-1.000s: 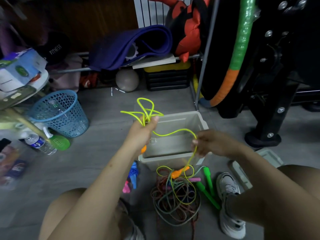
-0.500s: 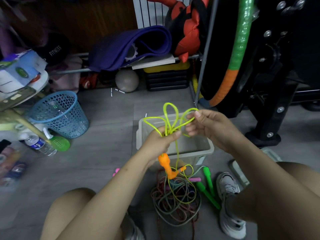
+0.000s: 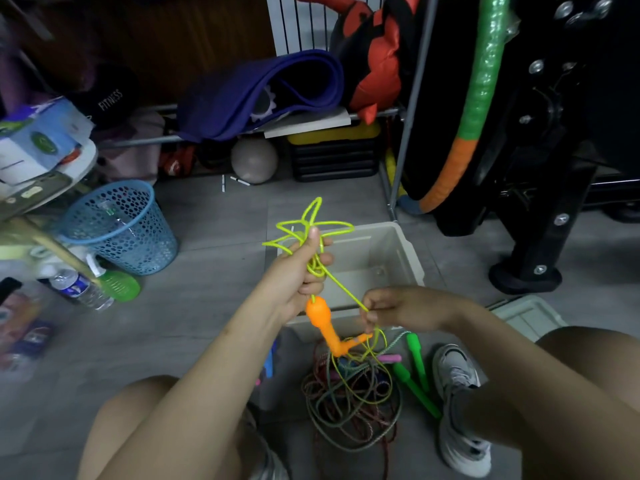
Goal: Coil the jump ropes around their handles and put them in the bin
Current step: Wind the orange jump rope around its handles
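Observation:
My left hand grips several loops of a neon yellow jump rope above the beige bin. An orange handle hangs below that fist, and the second orange handle dangles beside it. My right hand pinches the yellow cord lower and to the right, so the cord runs taut between both hands. On the floor below lies a tangle of other ropes, with green handles and a pink handle.
A blue mesh basket stands at the left beside a water bottle and a green bottle. A bin lid lies at the right. My shoe rests by the rope pile. Shelving and black equipment stand behind.
My right hand dropped from the loops at the top down and to the right, drawing a new length of yellow cord. My left hand stayed over the bin holding the loops.

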Demonstrator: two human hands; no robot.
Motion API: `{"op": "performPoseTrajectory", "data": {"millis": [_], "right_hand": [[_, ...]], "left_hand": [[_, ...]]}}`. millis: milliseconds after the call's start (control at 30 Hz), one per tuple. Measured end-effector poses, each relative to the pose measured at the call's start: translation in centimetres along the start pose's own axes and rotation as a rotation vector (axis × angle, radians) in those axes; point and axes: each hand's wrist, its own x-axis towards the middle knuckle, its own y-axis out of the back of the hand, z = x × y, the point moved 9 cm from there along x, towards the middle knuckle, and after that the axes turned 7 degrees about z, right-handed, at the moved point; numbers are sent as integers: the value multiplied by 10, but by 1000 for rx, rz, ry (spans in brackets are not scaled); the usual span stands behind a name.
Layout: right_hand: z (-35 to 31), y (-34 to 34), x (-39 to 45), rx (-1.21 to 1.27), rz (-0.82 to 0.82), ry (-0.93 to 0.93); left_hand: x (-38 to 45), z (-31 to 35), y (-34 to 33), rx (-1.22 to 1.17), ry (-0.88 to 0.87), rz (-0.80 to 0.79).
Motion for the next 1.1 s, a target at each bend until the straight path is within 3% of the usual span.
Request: {"op": "performPoseTrajectory", "data": {"millis": [67, 133, 200, 267, 367, 500, 700, 800, 933, 1000, 1100], "right_hand": [[7, 16, 1, -221, 57, -19], [13, 26, 0, -248, 100, -68], [8, 37, -1, -22, 197, -56], [-8, 53, -3, 245, 332, 89], [-38, 73, -16, 611, 407, 337], [-61, 68, -20, 833, 325, 468], [-71, 64, -14, 1016, 265, 519], [-62, 74, -18, 938, 411, 428], [-34, 89, -26, 431, 745, 161], [-21, 73, -21, 349, 631, 26], [-17, 32, -11, 222, 302, 6]], "left_hand": [[2, 9, 9, -44, -31, 27], [6, 18, 21, 7, -86, 84], [9, 27, 36, 203, -195, 191], [7, 37, 43, 437, -312, 266], [0, 28, 22, 620, -308, 135], [-11, -8, -17, 740, -265, -77], [-13, -18, -32, 540, -265, -78], [-9, -18, -26, 517, -188, -78], [0, -16, -9, 247, -95, 44], [1, -15, -9, 91, -45, 27], [0, -12, -16, -63, 7, -54]]}}
